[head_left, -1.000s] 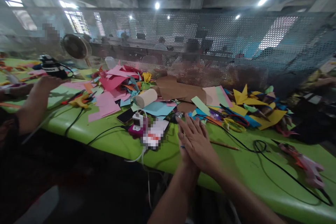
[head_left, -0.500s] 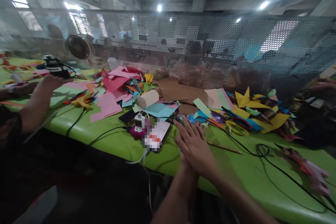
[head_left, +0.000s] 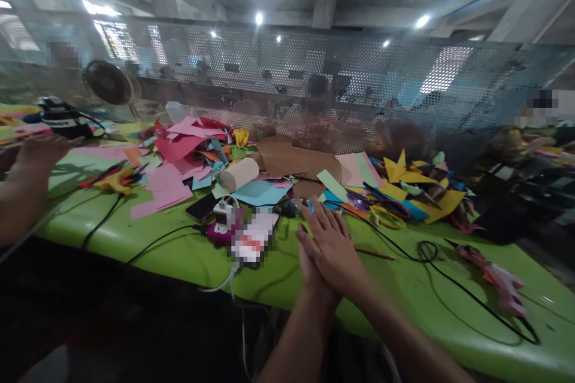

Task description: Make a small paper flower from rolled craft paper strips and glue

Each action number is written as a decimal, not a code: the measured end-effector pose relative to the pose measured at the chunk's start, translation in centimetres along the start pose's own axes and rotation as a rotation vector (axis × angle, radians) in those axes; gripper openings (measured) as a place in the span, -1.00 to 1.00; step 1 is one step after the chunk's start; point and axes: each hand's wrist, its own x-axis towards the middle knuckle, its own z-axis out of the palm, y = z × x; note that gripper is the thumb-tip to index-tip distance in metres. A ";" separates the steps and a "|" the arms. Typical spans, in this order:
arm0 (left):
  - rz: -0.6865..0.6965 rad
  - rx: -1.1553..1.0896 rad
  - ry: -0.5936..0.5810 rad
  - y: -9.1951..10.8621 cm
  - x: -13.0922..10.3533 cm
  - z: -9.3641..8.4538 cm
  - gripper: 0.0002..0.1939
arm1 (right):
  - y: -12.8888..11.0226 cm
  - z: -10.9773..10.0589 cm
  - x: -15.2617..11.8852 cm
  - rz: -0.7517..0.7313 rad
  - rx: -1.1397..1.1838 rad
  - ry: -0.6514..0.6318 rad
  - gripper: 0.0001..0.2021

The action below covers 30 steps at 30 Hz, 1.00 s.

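Observation:
My right hand (head_left: pixel 335 248) lies flat over my left hand, palm down, with its fingers stretched out and slightly apart. Beneath it, my left hand (head_left: pixel 314 278) shows only along its edge and wrist; its fingers are mostly hidden. The two hands touch above the green tabletop (head_left: pixel 287 275). Just left of them is a phone (head_left: pixel 265 230), partly pixelated, beside a purple socket block (head_left: pixel 219 233) with a white plug (head_left: pixel 223 213). A thin brown stick (head_left: pixel 377 253) lies to their right.
Paper scraps (head_left: pixel 193 137), a cardboard roll (head_left: pixel 240 174) and brown paper (head_left: pixel 296 158) lie behind. Yellow-handled scissors (head_left: pixel 389 217), a yellow paper star (head_left: pixel 404 170) and a pink glue gun (head_left: pixel 498 281) with a looped black cable are at right. Another person's arm (head_left: pixel 24 185) reaches in at left.
The view has turned slightly right, so the table items appear further left. My hands stay pressed together in nearly the same pose.

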 end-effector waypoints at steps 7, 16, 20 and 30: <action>-0.046 -0.057 -0.031 -0.9 -0.7 0.7 -0.27 | 2.4 -0.2 2.5 0.073 0.067 0.086 -0.45; -0.064 -0.088 -0.020 -0.3 -0.3 -0.1 -0.30 | 4.9 -3.1 1.2 -0.050 0.483 0.089 -0.61; -0.119 -0.079 0.060 -0.3 -0.3 0.8 -0.33 | 5.2 -3.0 -0.3 -0.109 0.445 0.074 -0.75; 0.031 0.368 0.122 1.4 1.3 -0.5 -0.58 | 7.7 -3.5 -0.1 0.192 0.929 0.229 -0.76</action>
